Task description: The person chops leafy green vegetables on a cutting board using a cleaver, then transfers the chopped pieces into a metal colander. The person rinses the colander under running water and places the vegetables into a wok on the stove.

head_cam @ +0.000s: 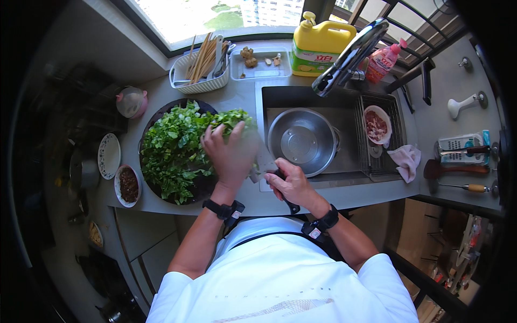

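Chopped leafy greens (173, 145) are heaped on a round dark cutting board (202, 185). My left hand (230, 153), slightly blurred, lies over a clump of greens at the board's right side, its fingers spread and bent. Whether they grip the leaves cannot be told. My right hand (291, 181) is closed around the black handle of a kitchen knife (266, 161). Its broad blade points away from me beside my left hand, partly hidden by it. Right of the blade, a round metal pot (301, 141) with bare inside sits in the sink (343, 169).
In the sink's right part, a wire rack (377, 165) holds a bowl of raw meat (376, 125). The faucet (349, 56) arches over the sink's back. A bowl of dark food (128, 185) stands left of the board. Behind are a chopstick basket (200, 76) and a yellow detergent jug (319, 48).
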`<state>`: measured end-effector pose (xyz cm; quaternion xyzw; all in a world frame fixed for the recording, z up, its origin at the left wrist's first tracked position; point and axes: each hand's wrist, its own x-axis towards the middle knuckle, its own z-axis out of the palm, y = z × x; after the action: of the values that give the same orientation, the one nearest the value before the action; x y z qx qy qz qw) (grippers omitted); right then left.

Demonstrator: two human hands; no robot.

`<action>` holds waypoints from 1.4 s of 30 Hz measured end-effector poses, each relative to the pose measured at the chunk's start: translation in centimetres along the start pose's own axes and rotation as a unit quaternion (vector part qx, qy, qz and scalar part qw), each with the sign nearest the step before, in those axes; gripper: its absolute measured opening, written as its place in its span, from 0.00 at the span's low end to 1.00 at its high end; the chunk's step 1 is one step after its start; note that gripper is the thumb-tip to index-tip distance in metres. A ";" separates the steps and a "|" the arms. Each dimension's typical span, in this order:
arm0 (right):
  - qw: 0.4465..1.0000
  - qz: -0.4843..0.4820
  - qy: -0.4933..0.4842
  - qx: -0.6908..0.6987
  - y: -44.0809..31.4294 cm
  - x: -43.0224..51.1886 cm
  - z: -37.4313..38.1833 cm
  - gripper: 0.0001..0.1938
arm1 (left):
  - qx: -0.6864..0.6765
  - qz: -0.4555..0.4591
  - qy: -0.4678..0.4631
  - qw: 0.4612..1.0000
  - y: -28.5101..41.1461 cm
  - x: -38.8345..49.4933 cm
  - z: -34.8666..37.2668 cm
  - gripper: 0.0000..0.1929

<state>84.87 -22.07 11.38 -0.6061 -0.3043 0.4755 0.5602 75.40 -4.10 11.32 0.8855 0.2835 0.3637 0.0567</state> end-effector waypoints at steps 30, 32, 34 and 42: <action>0.953 0.180 0.238 -0.042 5.4 -5.8 -15.8 0.09 | -0.055 -0.069 -0.299 0.950 -0.2 -6.4 2.3 0.38; 0.955 0.184 0.233 0.000 5.5 -5.9 -15.5 0.09 | -0.008 -0.058 -0.347 0.936 -1.0 -7.5 2.1 0.44; 0.957 0.176 0.232 0.009 5.8 -5.7 -15.2 0.09 | -0.028 -0.061 -0.324 0.944 -1.5 -8.2 3.2 0.38; 0.955 0.155 0.252 0.017 6.2 -5.7 -14.7 0.09 | -0.142 -0.078 -0.281 0.946 -2.4 -8.9 6.8 0.07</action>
<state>95.25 -34.07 5.58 -0.7367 -0.0477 0.3929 0.5483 73.78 -6.23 0.14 0.9098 0.2692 0.1309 0.2875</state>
